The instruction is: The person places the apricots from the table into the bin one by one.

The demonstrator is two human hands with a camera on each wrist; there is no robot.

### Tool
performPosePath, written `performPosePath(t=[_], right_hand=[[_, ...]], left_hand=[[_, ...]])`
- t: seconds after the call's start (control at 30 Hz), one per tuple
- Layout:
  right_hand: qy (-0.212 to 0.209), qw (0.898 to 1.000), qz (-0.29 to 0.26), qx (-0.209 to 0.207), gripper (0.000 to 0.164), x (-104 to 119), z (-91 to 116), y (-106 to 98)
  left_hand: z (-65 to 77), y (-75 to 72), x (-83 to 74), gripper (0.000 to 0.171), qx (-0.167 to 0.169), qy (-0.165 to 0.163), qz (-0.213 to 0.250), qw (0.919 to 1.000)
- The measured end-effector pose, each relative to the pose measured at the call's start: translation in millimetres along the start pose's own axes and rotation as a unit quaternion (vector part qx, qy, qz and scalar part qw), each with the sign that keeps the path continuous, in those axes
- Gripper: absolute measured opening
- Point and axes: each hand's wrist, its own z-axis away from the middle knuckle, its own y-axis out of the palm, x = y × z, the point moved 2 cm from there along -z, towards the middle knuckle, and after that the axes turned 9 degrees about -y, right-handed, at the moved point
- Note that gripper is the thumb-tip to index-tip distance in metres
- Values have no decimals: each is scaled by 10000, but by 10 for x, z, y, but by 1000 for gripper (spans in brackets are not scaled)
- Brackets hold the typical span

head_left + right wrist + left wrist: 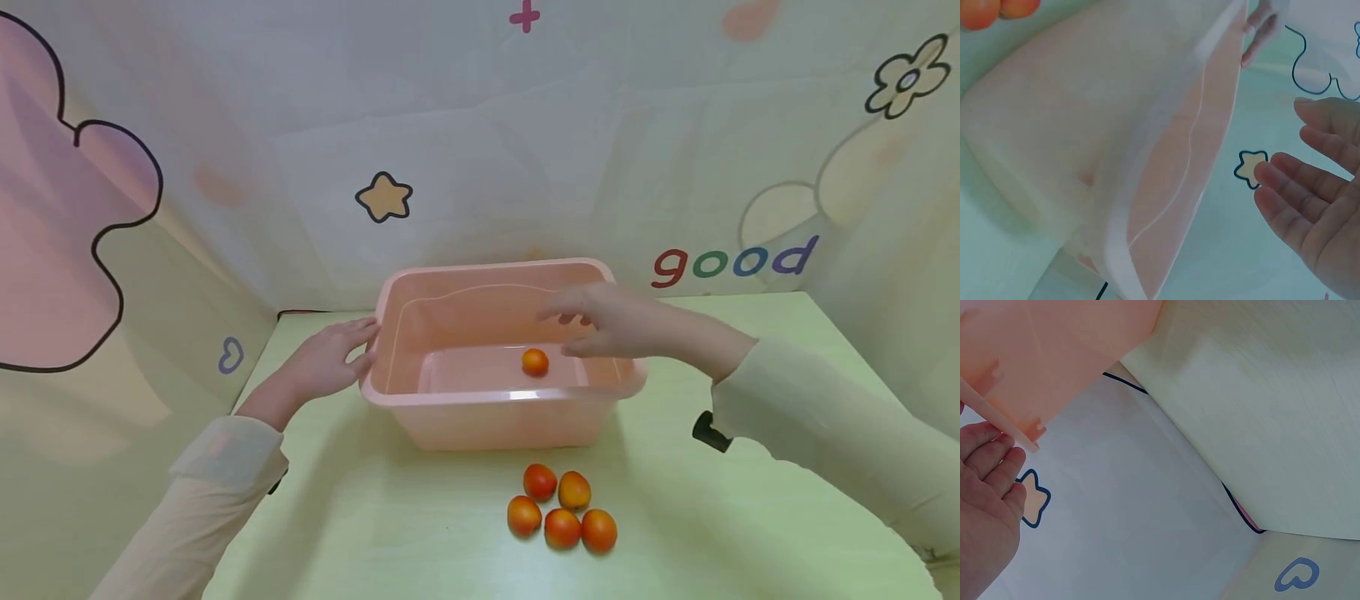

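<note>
A pink plastic basin stands on the table, with one small round orange-red fruit lying on its floor. My left hand touches the basin's left rim with extended fingers. Over the right part of the basin hovers my right hand, fingers spread and loosely bent, holding nothing. The right wrist view also shows this empty palm, beside the basin's rim. In front of the basin, several more orange-red fruits lie in a tight cluster.
The pale green table extends around the basin on both sides and in front. Close behind stands a light fabric backdrop printed with a star, a flower and the word "good". Similar fabric hangs at the left and right.
</note>
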Motion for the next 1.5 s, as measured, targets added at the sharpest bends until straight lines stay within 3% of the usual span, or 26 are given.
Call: performPosePath(t=[0.23,0.47,0.77,0.97,1.27,1.5], right_hand=[[-744,9966,252,-242,36,165,164,181],[-1124,9934,-213,18,28,276,329,359],[-395,9897,-1000,947,22,192,432,718],[-104,9853,-1104,1295,27,27,459,966],[303,9850,-1046,1341,38,-246,463,1384],[33,9917,-627,1121,32,-375,464,1596]], left_hand=[[-5,0,11,49,-25,3,23,10000],[-5,-3,7,49,1,-32,34,10000],[-6,-15,19,50,14,-43,36,10000],[-14,-13,15,50,51,-53,29,10000],[-10,-5,4,50,60,-78,-17,10000],[1,-6,-13,50,64,-86,-16,9999]])
